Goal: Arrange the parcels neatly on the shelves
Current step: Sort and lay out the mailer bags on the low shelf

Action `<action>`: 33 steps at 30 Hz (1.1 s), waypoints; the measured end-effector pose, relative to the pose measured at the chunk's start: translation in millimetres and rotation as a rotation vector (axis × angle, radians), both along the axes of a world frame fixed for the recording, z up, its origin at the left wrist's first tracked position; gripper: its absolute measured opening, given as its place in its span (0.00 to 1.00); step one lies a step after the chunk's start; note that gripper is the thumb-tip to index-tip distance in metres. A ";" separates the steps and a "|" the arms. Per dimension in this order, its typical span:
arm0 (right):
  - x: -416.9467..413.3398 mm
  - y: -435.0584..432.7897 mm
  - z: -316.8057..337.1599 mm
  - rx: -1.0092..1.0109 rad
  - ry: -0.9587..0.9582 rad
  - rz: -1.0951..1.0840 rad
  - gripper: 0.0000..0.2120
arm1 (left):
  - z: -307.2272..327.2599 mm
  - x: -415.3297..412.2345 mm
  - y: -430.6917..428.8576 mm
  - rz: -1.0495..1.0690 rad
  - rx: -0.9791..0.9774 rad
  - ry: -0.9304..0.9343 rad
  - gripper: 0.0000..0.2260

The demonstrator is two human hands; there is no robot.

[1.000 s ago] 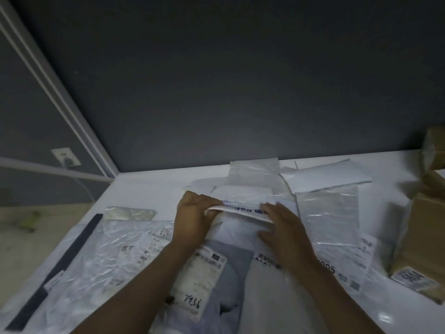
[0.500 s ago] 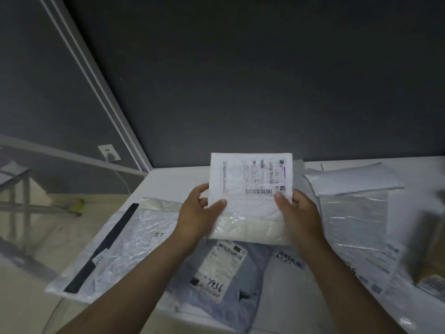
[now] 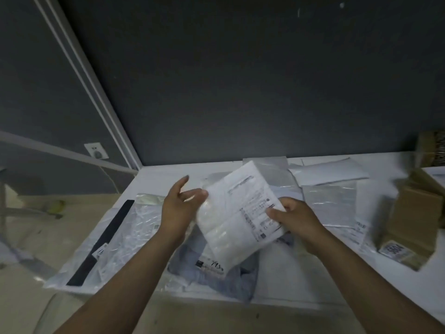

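A white plastic parcel (image 3: pixel 237 213) with a printed label hangs tilted above the white shelf (image 3: pixel 166 174). My right hand (image 3: pixel 292 216) pinches its right edge at the label. My left hand (image 3: pixel 179 208) is spread beside the parcel's left edge, fingers relaxed, fingertips at or just off the plastic. Under it lie a blue-grey bag (image 3: pixel 216 273) with a handwritten label and a clear bag (image 3: pixel 115 239) holding a long dark strip. More white and clear flat parcels (image 3: pixel 330 174) lie toward the back.
Brown cardboard boxes (image 3: pixel 411 220) are stacked at the shelf's right end. A dark grey wall backs the shelf. A white upright post (image 3: pixel 91 92) stands at the left corner, with a wall socket (image 3: pixel 96 150) and the floor beyond.
The parcel was lifted off the pile with both hands, then turned clockwise and tilted. My left hand has let go of its edge and spread out.
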State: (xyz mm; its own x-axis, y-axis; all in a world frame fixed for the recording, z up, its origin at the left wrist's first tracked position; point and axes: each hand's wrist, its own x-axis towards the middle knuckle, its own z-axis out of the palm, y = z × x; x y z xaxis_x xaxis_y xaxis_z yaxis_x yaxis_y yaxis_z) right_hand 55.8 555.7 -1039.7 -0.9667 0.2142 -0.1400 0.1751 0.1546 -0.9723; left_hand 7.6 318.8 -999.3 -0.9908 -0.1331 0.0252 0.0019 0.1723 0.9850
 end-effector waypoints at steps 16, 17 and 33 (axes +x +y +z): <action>24.1 -124.9 -54.3 1.049 -0.025 0.584 0.38 | -23.4 -15.1 -130.0 0.186 -0.306 -0.046 0.09; 24.8 -128.1 -61.5 1.160 -0.047 0.630 0.42 | -28.3 -16.9 -136.5 0.180 -0.330 -0.053 0.10; 34.0 -111.7 -54.3 0.743 0.255 0.073 0.27 | -69.9 -20.2 -108.0 -0.227 -0.591 -0.174 0.16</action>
